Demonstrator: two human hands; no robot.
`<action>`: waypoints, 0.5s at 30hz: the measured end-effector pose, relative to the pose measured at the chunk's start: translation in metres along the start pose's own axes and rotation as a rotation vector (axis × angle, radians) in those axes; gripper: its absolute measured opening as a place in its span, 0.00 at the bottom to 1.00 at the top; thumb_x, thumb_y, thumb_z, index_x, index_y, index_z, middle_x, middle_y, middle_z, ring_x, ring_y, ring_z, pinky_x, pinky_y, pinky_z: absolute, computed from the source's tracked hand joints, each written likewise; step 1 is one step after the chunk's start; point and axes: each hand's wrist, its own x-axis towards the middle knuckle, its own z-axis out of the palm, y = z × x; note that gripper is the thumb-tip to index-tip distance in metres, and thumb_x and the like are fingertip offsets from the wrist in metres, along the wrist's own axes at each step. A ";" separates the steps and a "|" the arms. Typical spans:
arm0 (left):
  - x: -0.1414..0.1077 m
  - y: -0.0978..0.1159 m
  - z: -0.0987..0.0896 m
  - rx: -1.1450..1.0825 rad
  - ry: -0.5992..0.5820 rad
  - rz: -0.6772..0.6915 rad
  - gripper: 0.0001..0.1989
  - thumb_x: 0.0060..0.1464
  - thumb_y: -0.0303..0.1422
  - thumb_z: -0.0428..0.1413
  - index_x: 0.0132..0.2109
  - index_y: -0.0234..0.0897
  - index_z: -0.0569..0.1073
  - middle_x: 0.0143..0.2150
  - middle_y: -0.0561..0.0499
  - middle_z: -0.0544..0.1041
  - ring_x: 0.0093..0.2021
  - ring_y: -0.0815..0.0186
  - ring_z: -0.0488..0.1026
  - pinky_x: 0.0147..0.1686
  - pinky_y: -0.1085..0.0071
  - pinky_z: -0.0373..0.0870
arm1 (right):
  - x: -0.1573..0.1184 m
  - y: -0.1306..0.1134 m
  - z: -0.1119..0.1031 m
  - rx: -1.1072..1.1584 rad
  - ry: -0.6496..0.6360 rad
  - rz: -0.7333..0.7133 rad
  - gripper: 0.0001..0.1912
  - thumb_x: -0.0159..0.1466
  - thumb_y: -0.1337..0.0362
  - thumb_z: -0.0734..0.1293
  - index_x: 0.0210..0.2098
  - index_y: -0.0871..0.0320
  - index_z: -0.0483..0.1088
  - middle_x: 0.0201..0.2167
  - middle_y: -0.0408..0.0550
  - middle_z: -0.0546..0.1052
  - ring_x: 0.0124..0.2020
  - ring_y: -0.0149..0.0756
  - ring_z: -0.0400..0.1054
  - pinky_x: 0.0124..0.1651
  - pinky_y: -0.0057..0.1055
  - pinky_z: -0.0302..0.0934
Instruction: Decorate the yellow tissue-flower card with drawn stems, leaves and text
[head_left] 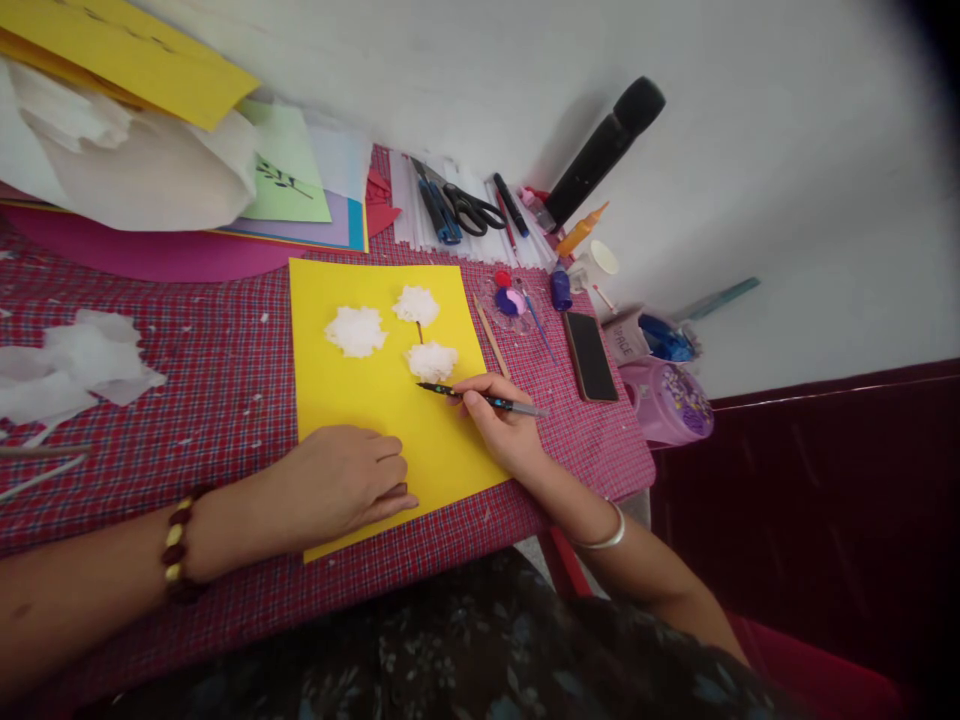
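Observation:
A yellow sheet (352,400) lies on the checked cloth, bearing three fluffy white tissue puffs: one at the left (356,331), one at the top (416,305) and one lower right (432,361). A short brown line (421,333) runs between the two right-hand puffs. My right hand (501,420) holds a dark patterned pen (499,402), its tip just below the lower right puff. My left hand (352,478) rests palm down on the sheet's lower left part, holding nothing, with its fingers slightly bent and apart from the puffs.
Behind the sheet are scissors (472,208), a marker (511,204) and coloured papers (289,165). A pencil (491,337), paint palette (510,300) and phone (591,357) lie to the right. Crumpled white tissue (82,365) is at the left. A black microphone (604,150) leans on the wall.

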 end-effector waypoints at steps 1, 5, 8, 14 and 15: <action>0.000 0.000 0.000 0.003 0.001 0.000 0.19 0.69 0.41 0.49 0.31 0.38 0.72 0.28 0.50 0.75 0.26 0.62 0.69 0.27 0.64 0.57 | -0.001 0.000 0.000 -0.011 -0.006 -0.006 0.07 0.66 0.59 0.67 0.39 0.53 0.76 0.33 0.44 0.82 0.30 0.31 0.75 0.35 0.31 0.71; 0.000 -0.001 0.001 -0.013 0.000 0.002 0.19 0.70 0.40 0.49 0.31 0.38 0.72 0.29 0.50 0.75 0.26 0.62 0.69 0.28 0.64 0.57 | -0.004 -0.003 0.001 -0.076 -0.009 -0.065 0.07 0.68 0.60 0.66 0.41 0.53 0.76 0.36 0.46 0.81 0.33 0.32 0.75 0.37 0.33 0.71; 0.000 0.000 -0.001 -0.021 -0.001 0.005 0.19 0.70 0.40 0.48 0.31 0.38 0.72 0.28 0.50 0.75 0.26 0.62 0.69 0.28 0.64 0.57 | -0.005 -0.005 0.001 -0.129 -0.017 -0.146 0.07 0.68 0.61 0.65 0.41 0.53 0.75 0.36 0.47 0.81 0.34 0.33 0.76 0.38 0.33 0.71; 0.000 0.000 -0.001 -0.007 0.001 -0.003 0.20 0.70 0.41 0.48 0.31 0.38 0.72 0.28 0.50 0.75 0.26 0.62 0.68 0.27 0.64 0.56 | -0.005 -0.007 0.003 -0.260 -0.022 -0.313 0.06 0.68 0.66 0.64 0.41 0.54 0.74 0.35 0.46 0.81 0.35 0.32 0.75 0.39 0.32 0.71; 0.000 0.000 0.000 -0.010 0.000 -0.008 0.20 0.70 0.41 0.48 0.31 0.38 0.72 0.28 0.50 0.75 0.26 0.62 0.68 0.27 0.64 0.56 | -0.004 -0.007 0.003 -0.266 -0.013 -0.331 0.06 0.67 0.67 0.64 0.41 0.54 0.74 0.35 0.46 0.80 0.35 0.31 0.75 0.39 0.31 0.71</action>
